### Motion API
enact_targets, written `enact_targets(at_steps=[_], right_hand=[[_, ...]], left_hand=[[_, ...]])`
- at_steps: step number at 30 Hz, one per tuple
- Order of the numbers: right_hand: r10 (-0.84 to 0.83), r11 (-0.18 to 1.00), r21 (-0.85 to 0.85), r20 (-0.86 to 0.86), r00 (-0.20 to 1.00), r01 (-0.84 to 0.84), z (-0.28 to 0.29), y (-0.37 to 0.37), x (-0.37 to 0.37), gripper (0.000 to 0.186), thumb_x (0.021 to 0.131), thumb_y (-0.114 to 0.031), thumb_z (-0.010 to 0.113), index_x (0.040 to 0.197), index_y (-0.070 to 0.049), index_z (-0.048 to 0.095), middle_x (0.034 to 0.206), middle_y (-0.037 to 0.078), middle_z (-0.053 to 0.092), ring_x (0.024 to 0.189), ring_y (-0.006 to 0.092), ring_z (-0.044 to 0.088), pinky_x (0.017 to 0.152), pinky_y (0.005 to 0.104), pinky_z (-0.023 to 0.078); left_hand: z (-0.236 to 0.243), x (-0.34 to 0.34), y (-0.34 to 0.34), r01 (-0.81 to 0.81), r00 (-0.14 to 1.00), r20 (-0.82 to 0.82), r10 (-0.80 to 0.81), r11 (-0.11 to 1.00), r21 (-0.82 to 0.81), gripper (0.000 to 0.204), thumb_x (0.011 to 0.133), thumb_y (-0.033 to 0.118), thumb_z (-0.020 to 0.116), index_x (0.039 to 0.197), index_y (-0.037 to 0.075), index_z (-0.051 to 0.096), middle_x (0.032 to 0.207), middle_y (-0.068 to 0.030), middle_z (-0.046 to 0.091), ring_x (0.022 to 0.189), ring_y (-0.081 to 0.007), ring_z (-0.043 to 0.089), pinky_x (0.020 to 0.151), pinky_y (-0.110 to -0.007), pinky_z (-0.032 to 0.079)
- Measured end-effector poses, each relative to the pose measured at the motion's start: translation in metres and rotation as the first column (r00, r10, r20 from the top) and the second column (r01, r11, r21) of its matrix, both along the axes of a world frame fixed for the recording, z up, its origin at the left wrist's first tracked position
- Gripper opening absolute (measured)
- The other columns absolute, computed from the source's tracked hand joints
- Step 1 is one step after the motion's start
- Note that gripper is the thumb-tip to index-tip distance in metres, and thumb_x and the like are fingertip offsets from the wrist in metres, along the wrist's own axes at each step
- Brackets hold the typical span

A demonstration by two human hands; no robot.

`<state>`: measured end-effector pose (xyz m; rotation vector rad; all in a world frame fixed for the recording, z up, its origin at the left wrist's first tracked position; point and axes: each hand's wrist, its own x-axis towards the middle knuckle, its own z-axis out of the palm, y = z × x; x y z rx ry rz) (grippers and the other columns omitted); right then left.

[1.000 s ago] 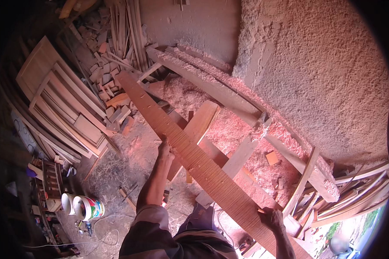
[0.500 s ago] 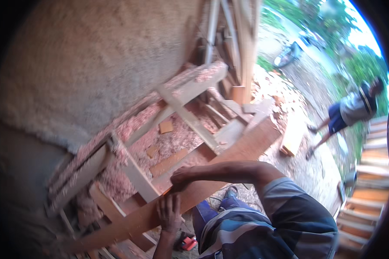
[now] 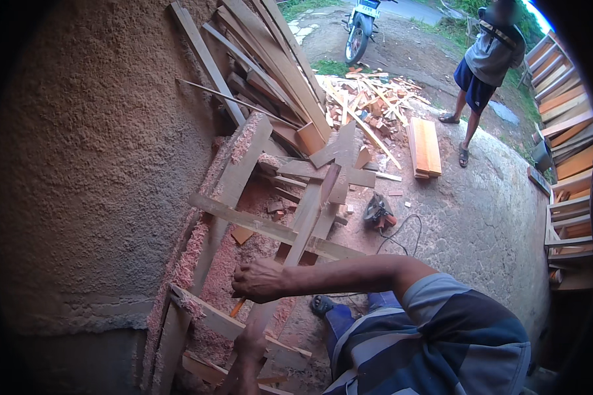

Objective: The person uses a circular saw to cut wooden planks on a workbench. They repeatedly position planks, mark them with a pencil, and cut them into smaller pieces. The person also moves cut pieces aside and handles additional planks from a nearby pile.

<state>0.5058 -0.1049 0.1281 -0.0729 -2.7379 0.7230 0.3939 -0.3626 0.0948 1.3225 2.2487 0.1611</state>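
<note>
A long plank (image 3: 302,234), now turned narrow edge up, slopes across rough wooden supports (image 3: 221,212) toward me. My left hand (image 3: 249,342) is closed on its near end, low in the view. My right hand (image 3: 257,280) is above the left, curled at the plank's side, with my forearm across the plank; what its fingers hold is unclear. A thin orange stick (image 3: 237,306) shows just below the right hand; I cannot tell whether it is held.
A rough wall (image 3: 105,164) stands left, leaning boards (image 3: 270,59) beside it. A corded power tool (image 3: 379,210) lies on the floor near stacked boards (image 3: 423,148) and offcuts (image 3: 375,102). Another person (image 3: 484,66) stands near a motorbike (image 3: 359,33); timber (image 3: 570,197) lines the right.
My view has swung from the shop interior toward the open doorway. The plank has gone from showing its broad face to its narrow edge. The other person has turned and shifted in view.
</note>
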Motion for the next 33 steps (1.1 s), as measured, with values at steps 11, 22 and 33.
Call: enact_targets(at_steps=[11, 22, 33], right_hand=[[-0.224, 0.974, 0.062, 0.196, 0.955, 0.216, -0.081, 0.065, 0.176, 0.078, 0.089, -0.017, 0.056, 0.163, -0.012, 0.031, 0.17, 0.007, 0.026, 0.095, 0.0242, 0.067, 0.083, 0.0354, 0.056], [-0.79, 0.183, -0.496, 0.44, 0.427, 0.849, -0.103, 0.191, 0.219, 0.039, 0.102, -0.035, 0.058, 0.118, -0.002, 0.07, 0.107, 0.017, 0.074, 0.08, 0.0303, 0.072, 0.077, 0.0404, 0.056], [-0.724, -0.1, -0.856, 0.413, 0.553, 0.508, -0.09, 0.165, 0.208, 0.058, 0.086, -0.029, 0.079, 0.129, 0.004, 0.06, 0.087, 0.014, 0.072, 0.062, 0.0151, 0.064, 0.047, 0.0273, 0.044]], left_hand=[[-0.001, -0.005, 0.013, -0.03, 0.998, 0.053, 0.035, 0.996, -0.08, 0.051, 0.081, 0.017, 0.076, 0.127, 0.003, 0.061, 0.102, -0.0293, 0.07, 0.1, -0.051, 0.067, 0.084, -0.054, 0.054], [-0.017, -0.004, 0.013, -0.104, 0.992, 0.066, 0.107, 0.993, -0.057, 0.055, 0.083, 0.019, 0.074, 0.135, 0.008, 0.057, 0.104, -0.031, 0.069, 0.102, -0.0519, 0.066, 0.086, -0.056, 0.054], [-0.019, 0.04, 0.004, -0.099, 0.985, -0.148, 0.091, 0.994, -0.052, 0.052, 0.085, 0.014, 0.073, 0.136, 0.014, 0.06, 0.104, -0.0232, 0.073, 0.096, -0.0461, 0.071, 0.081, -0.055, 0.056]])
